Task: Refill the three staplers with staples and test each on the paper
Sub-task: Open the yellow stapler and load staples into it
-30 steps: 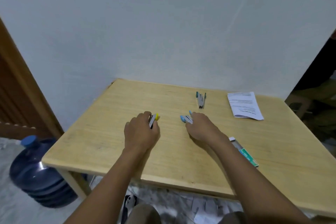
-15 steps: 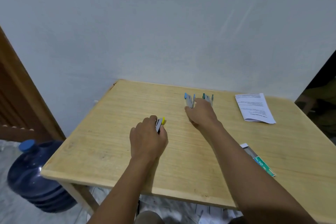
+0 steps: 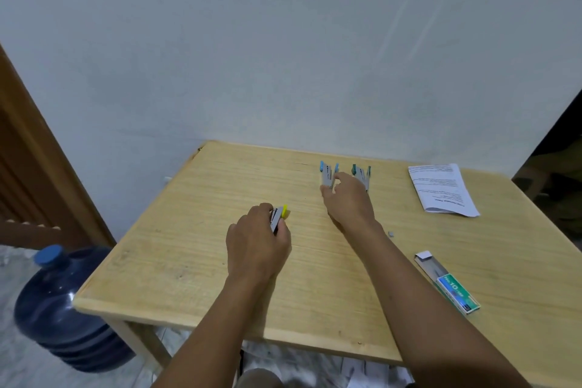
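My left hand (image 3: 256,241) is closed around a grey stapler with a yellow tip (image 3: 279,215) at the middle of the wooden table (image 3: 176,264). Farther back, my right hand (image 3: 346,200) rests its fingers on a grey stapler with light blue ends (image 3: 327,174). Right beside it lies a third stapler with teal ends (image 3: 362,175), partly hidden behind my knuckles. A folded printed paper (image 3: 441,192) lies at the back right. An open green box of staples (image 3: 448,282) lies near my right forearm.
A small grey scrap (image 3: 391,233) lies on the table right of my right wrist. The table stands against a white wall. A blue water jug (image 3: 59,309) stands on the floor at the left, beside a wooden door frame (image 3: 41,167).
My right hand carried the blue stapler from the table's middle to the back, beside the teal one. My left hand stayed on the yellow stapler. The camera shifted left.
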